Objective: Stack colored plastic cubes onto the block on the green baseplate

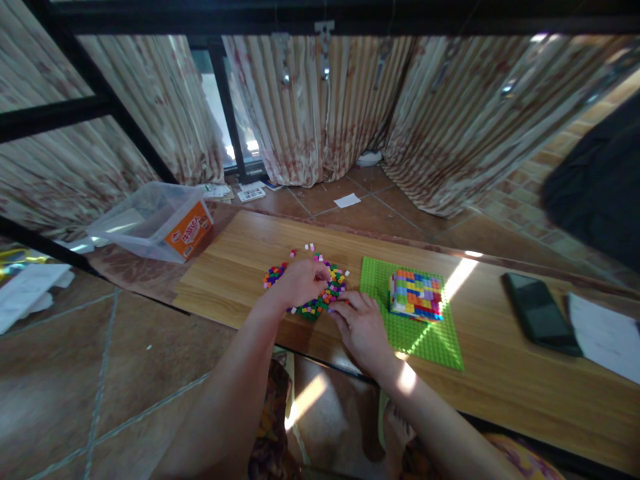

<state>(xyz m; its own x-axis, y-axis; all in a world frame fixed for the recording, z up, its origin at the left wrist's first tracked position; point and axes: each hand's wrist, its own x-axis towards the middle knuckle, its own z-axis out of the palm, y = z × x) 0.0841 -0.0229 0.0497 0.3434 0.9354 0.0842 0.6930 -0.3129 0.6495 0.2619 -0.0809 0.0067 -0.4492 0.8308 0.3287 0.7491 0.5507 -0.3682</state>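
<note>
A loose pile of tiny, many-coloured building bricks (313,308) lies on the wooden table. Over its middle is my left hand (301,281), fingers curled down and pinched together; whatever they hold is hidden. At the pile's right edge, the thumb and fingers of my right hand (363,327) come together around what looks like a small brick, partly covered by the fingertips. Just right of this hand lies a green studded baseplate (373,280). A block built from rows of multicoloured bricks (416,295) stands on it.
A clear plastic bin (145,223) with an orange label sits beyond the table's left end. On the right of the wooden table (225,267) are a dark phone (540,313) and white paper (605,333). Several stray bricks lie behind the pile. Curtains (320,113) hang behind.
</note>
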